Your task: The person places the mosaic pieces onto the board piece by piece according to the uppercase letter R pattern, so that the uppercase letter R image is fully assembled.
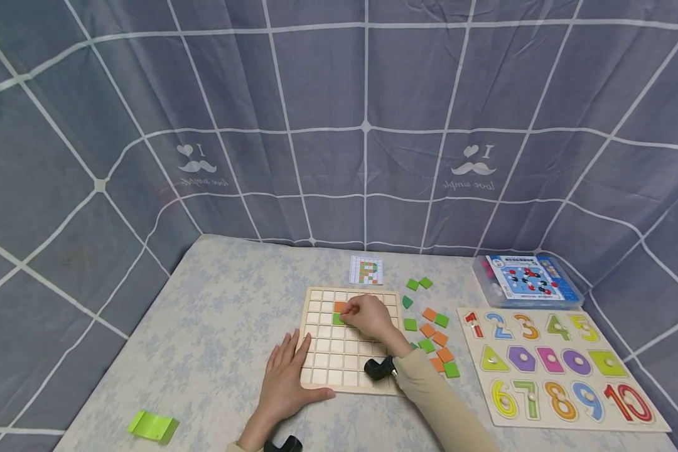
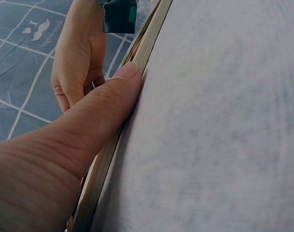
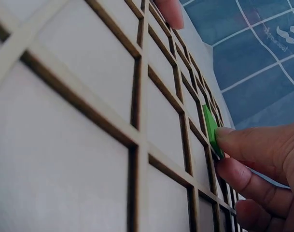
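Note:
A wooden grid board (image 1: pixel 331 376) lies on the table with an orange tile (image 1: pixel 339 306) and a green tile (image 1: pixel 337 319) near its upper middle. My right hand (image 1: pixel 367 316) is over them, thumb and fingertips pinching the green tile (image 3: pixel 211 128), which looks tilted in its cell in the right wrist view. Spread out at the board's left edge, my left hand (image 1: pixel 285 380) has straight fingers. Its thumb (image 2: pixel 105 104) lies against the board's wooden rim (image 2: pixel 101 179).
Beyond the board lies a pattern card (image 1: pixel 366 270). Loose orange and green tiles (image 1: pixel 427 329) are scattered to its right. Farther right are a number puzzle board (image 1: pixel 562 370) and a plastic box (image 1: pixel 528 282). A bright green holder (image 1: pixel 154 427) sits at front left.

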`<move>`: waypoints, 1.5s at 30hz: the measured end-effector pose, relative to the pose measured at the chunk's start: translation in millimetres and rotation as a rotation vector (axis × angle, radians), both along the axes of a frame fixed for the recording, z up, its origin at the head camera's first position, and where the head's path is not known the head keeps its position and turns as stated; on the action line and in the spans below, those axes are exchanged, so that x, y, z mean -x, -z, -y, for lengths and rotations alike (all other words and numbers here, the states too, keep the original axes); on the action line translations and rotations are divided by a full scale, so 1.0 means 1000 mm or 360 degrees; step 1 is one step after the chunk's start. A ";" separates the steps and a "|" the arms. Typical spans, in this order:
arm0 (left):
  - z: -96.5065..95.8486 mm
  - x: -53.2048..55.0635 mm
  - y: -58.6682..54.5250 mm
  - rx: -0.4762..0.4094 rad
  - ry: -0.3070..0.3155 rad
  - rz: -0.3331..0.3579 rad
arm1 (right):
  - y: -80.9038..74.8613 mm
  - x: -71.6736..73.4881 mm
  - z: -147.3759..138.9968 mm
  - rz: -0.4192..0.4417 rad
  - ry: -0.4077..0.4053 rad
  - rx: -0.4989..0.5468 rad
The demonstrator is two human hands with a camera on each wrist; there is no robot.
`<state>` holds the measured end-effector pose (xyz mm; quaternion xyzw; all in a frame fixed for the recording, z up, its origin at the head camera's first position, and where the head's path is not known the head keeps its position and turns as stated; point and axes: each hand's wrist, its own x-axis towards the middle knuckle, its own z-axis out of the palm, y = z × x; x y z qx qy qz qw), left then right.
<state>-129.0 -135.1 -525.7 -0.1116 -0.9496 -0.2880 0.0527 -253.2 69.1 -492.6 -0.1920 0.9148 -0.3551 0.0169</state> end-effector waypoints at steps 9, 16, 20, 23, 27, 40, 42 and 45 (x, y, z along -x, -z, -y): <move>0.000 0.000 0.000 -0.0005 0.0010 -0.0013 | 0.000 -0.004 0.000 -0.0012 -0.0017 -0.0003; 0.000 -0.002 0.000 0.0002 0.0002 -0.0022 | 0.003 -0.005 -0.008 -0.0031 -0.0036 0.0045; -0.001 -0.002 0.000 -0.0008 0.0004 -0.0014 | -0.002 -0.007 -0.021 -0.0070 0.0026 0.0089; -0.001 -0.001 0.000 -0.0004 0.0005 -0.0013 | -0.008 -0.009 -0.033 -0.0086 0.0105 0.0128; 0.001 -0.001 0.001 0.0000 -0.0001 -0.0025 | -0.016 -0.008 -0.052 -0.0111 0.0220 0.0149; 0.001 -0.001 0.001 -0.0018 0.0003 -0.0054 | -0.032 -0.008 -0.114 -0.0118 0.0461 0.0065; 0.001 -0.001 0.001 -0.0018 0.0003 -0.0058 | -0.033 -0.009 -0.121 -0.0088 0.0497 0.0050; 0.001 -0.001 0.001 -0.0019 0.0003 -0.0061 | -0.032 -0.010 -0.130 -0.0051 0.0537 0.0027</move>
